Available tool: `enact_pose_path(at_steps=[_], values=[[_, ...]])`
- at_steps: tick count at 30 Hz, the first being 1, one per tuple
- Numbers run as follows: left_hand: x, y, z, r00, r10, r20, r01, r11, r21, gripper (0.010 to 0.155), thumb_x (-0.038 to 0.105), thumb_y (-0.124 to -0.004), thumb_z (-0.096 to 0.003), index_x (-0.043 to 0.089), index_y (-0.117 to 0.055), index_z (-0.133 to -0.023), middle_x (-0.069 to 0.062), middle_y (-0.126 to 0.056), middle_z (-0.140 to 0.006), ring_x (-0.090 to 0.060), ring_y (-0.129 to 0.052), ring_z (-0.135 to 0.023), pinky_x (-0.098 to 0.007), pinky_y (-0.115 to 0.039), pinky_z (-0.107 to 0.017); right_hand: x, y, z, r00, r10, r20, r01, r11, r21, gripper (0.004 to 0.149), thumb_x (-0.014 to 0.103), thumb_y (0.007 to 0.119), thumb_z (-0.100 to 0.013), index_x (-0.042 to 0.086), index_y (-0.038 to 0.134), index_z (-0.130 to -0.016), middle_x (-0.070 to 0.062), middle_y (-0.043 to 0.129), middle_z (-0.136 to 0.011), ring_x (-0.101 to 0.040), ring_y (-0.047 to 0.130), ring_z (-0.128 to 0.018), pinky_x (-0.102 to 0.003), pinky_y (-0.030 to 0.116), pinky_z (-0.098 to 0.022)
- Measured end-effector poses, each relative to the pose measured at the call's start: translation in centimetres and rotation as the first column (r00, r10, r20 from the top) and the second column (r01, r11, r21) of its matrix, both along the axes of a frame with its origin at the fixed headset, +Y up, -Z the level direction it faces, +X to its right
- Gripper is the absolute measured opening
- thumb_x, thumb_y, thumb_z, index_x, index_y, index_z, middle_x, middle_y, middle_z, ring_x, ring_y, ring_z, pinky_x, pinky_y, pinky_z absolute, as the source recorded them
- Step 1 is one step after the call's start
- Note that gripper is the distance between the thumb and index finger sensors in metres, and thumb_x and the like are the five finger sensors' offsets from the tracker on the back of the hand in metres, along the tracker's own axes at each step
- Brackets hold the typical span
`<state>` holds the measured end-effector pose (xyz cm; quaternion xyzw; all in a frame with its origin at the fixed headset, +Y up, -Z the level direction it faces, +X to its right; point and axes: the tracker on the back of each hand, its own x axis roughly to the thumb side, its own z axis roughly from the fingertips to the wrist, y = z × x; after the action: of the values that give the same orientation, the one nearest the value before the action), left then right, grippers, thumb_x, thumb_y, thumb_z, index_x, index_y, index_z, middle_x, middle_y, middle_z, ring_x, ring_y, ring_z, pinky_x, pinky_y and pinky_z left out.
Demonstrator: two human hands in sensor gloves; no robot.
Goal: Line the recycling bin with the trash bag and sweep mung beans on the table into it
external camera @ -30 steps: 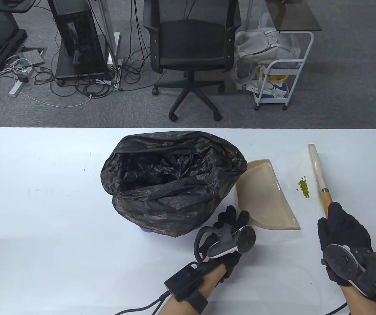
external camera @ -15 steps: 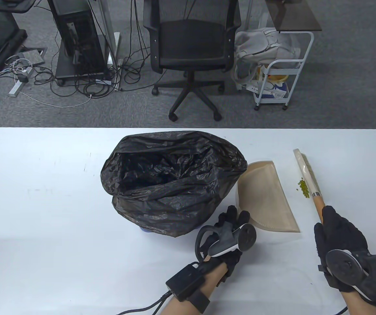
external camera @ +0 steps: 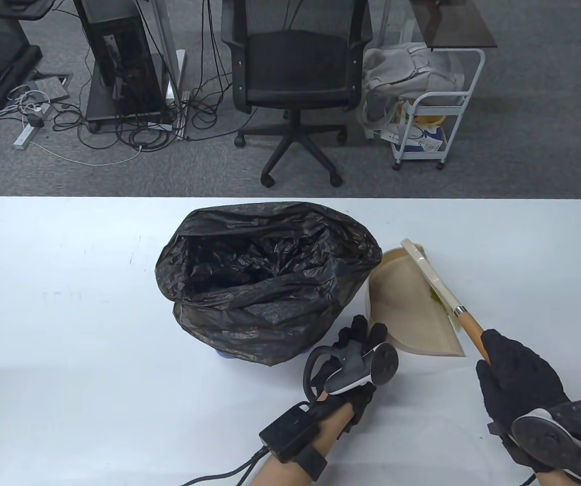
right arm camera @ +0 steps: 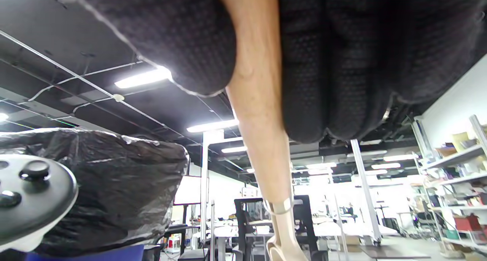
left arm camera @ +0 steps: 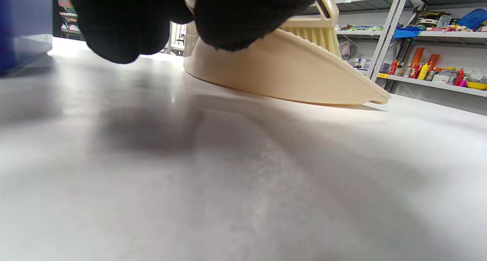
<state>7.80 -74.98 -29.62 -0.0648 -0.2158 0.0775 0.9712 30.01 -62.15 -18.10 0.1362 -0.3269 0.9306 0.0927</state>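
While the right hand (external camera: 515, 374) keeps its grip curled round the brush (external camera: 434, 281) handle, the left hand (external camera: 356, 354) holds the dustpan (external camera: 401, 304) just right of the already lined bin (external camera: 265, 278); the beans (external camera: 436, 297) sit at the pan's mouth, tipping remains.

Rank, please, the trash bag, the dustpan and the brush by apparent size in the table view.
1. trash bag, clearly largest
2. dustpan
3. brush, longer than the dustpan is wide but far slimmer; part of its handle is hidden in the right hand

Left hand (external camera: 358, 354) low at the table, fingers (left arm camera: 243, 21) curled downward. Right hand (external camera: 515, 377) raised at right, fingers (right arm camera: 342, 63) wrapped round a handle; both gloved.
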Motion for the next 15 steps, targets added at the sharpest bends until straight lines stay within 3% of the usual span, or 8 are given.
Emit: enact_pose_path(at_steps=[12, 15], values=[[-0.1, 0.0, -0.1, 1.000, 0.011, 0.002, -0.011, 1.000, -0.011, 0.071, 0.005, -0.081, -0.0506, 0.013, -0.049, -0.114, -0.034, -0.047, -0.118, -0.065, -0.072, -0.097, -0.066, -0.077, -0.067, 1.6, -0.2, -0.8, 0.988, 0.026, 0.154, -0.028, 1.000, 0.012, 0.056, 0.027, 0.086, -0.045, -0.006, 0.087, -0.090, -0.031, 0.101, -0.070, -0.052, 0.103, -0.060, -0.063, 0.084, -0.043], [-0.1, -0.1, -0.1, 1.000, 0.011, 0.002, -0.011, 1.000, -0.012, 0.072, 0.005, -0.081, -0.0504, 0.012, -0.049, -0.114, -0.034, -0.047, -0.118, -0.065, -0.072, -0.097, -0.066, -0.077, -0.066, 1.9, -0.2, -0.9, 0.990, -0.012, 0.141, 0.012, 1.000, 0.001, 0.056, 0.027, 0.086, -0.045, -0.006, 0.087, -0.090, -0.032, 0.101, -0.069, -0.053, 0.103, -0.059, -0.063, 0.084, -0.043]])
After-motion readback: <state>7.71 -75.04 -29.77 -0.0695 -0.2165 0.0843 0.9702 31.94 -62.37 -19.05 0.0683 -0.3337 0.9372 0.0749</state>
